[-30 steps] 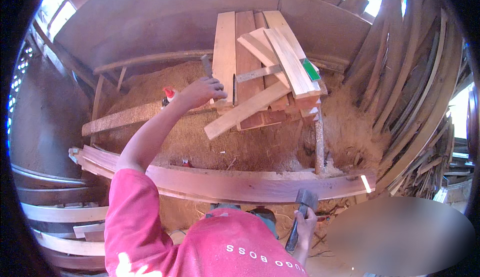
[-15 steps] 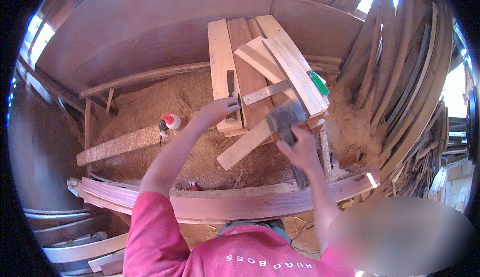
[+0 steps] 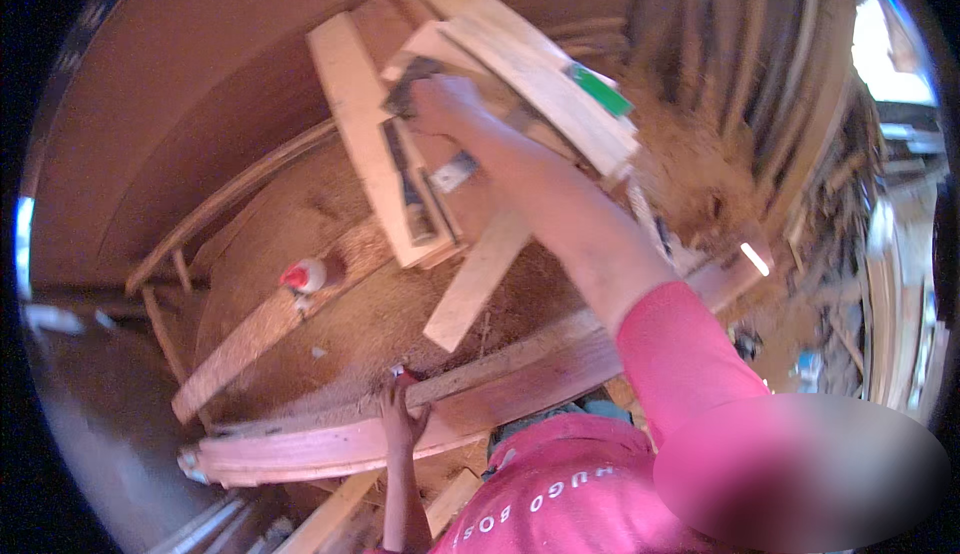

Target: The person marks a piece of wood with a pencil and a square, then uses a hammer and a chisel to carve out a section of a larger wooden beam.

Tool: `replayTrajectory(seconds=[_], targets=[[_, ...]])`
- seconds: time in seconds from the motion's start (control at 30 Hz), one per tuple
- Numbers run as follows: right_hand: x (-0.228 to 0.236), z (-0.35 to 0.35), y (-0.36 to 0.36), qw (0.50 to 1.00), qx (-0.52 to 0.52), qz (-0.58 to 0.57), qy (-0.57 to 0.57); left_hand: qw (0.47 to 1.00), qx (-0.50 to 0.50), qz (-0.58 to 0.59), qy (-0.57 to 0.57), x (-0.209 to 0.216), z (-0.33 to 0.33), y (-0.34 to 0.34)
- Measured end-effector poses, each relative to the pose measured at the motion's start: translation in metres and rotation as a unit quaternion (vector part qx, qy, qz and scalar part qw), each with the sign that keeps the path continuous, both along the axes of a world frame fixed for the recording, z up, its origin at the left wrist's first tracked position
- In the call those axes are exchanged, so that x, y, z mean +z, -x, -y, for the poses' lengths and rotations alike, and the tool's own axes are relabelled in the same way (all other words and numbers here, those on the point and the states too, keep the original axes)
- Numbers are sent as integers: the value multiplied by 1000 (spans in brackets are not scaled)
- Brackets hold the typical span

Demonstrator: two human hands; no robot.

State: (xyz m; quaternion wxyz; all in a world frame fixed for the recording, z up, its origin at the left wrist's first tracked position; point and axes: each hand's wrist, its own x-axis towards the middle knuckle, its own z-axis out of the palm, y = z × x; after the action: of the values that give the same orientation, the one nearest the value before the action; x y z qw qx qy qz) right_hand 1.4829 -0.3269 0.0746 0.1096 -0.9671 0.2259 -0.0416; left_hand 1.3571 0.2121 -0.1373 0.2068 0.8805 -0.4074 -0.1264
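Observation:
My right arm stretches forward over the stacked boards. My right hand [image 3: 445,104] is closed on a mallet; its dark blocky head [image 3: 408,89] shows beyond the fingers, blurred, and the handle is mostly hidden. On the pale left board [image 3: 350,124] lies a dark chisel [image 3: 408,179], just nearer than the mallet. A metal try square [image 3: 453,171] is partly covered by my forearm. By the near beam, my left hand [image 3: 402,416] has its fingers closed at a small red object [image 3: 405,377], which is mostly hidden by them.
A white bottle with a red cap [image 3: 304,275] stands by a sawdust-covered plank [image 3: 235,349] at left. The long curved beam [image 3: 330,444] runs along the near side. A short board [image 3: 480,279] juts from the stack, which bears a green patch [image 3: 600,91]. Timber leans at right.
My left hand has left the chisel and come back to the near beam, at the red object. My right hand has carried the mallet forward and left over the boards. The view has turned.

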Motion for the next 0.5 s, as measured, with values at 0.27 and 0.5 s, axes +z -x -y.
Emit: replayTrajectory(seconds=[0.27, 0.5], targets=[[-51, 12, -22, 996, -43, -43, 61, 946, -147, -56, -284, -8, -24, 28], [-16, -42, 23, 983, -109, 100, 107, 926, -246, -124, -259, -41, -22, -13]])
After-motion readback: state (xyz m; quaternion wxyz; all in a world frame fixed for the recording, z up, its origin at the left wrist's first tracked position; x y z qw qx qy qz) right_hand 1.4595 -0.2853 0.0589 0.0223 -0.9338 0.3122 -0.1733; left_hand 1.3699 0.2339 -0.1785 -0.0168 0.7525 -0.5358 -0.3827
